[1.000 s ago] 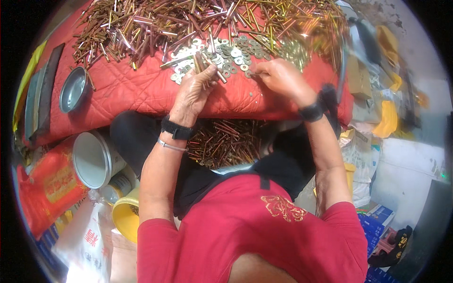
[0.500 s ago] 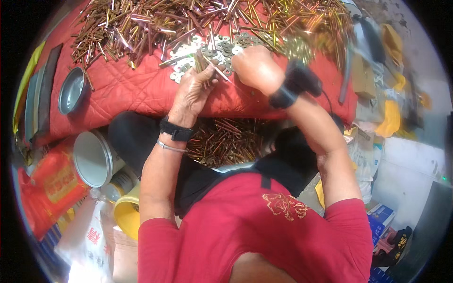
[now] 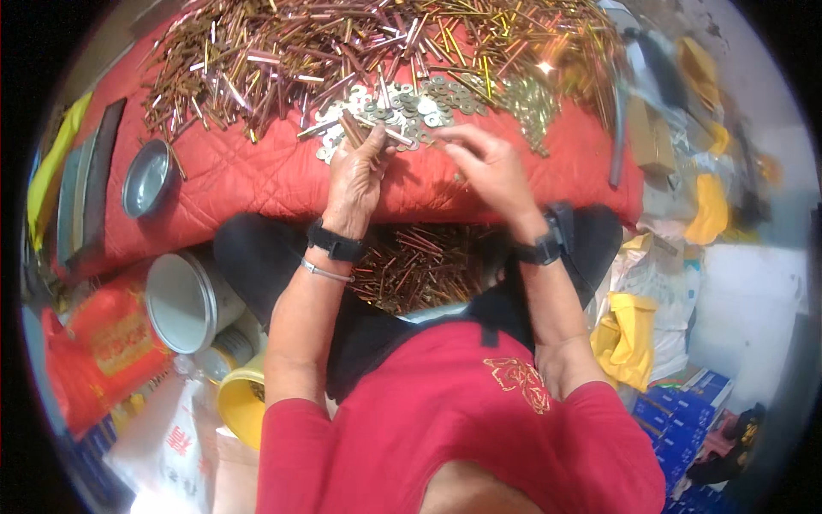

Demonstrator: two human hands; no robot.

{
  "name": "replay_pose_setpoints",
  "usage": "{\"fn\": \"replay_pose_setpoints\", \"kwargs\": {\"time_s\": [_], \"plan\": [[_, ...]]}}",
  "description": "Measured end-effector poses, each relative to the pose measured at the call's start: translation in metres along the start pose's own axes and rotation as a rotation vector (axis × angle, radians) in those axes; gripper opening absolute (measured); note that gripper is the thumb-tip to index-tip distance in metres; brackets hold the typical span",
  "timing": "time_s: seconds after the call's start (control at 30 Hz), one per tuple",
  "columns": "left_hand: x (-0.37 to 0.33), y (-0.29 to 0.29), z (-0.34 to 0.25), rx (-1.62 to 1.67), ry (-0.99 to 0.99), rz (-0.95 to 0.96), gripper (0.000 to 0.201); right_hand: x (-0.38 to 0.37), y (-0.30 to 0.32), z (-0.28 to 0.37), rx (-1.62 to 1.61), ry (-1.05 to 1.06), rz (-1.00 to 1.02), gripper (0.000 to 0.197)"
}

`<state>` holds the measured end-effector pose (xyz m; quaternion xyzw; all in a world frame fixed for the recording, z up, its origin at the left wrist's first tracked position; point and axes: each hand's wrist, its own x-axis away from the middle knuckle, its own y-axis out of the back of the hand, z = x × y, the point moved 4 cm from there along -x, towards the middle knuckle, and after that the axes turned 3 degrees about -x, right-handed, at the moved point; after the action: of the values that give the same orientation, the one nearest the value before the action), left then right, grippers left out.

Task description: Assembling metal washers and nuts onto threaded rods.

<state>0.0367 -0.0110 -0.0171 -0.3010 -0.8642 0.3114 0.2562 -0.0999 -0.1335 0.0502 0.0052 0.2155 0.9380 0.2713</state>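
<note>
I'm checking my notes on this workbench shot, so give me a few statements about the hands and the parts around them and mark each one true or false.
1. The left hand grips a small bundle of copper-coloured bolts. True.
2. The right hand rests inside the metal bowl. False: it is beside the left hand, at the edge of the pile of washers; the bowl sits far off to the left.
3. The work surface is covered by a red quilted cloth. True.
4. The washers lie in the person's lap. False: they lie on the cloth; the lap holds more bolts.
5. Both wrists wear dark bands. True.
</note>
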Motion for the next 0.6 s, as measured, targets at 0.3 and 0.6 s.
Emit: {"fn": "replay_pose_setpoints", "kwargs": {"time_s": [0.3, 0.6], "plan": [[0.005, -0.014, 0.007, -0.071, -0.024, 0.069, 0.023, 0.006, -0.02, 0.007, 0.008, -0.053, -0.082, 0.016], [0.016, -0.026, 0.034, -0.051, 0.084, 0.084, 0.015, -0.015, -0.036, 0.019, -0.19, 0.324, -0.384, 0.025]]}}
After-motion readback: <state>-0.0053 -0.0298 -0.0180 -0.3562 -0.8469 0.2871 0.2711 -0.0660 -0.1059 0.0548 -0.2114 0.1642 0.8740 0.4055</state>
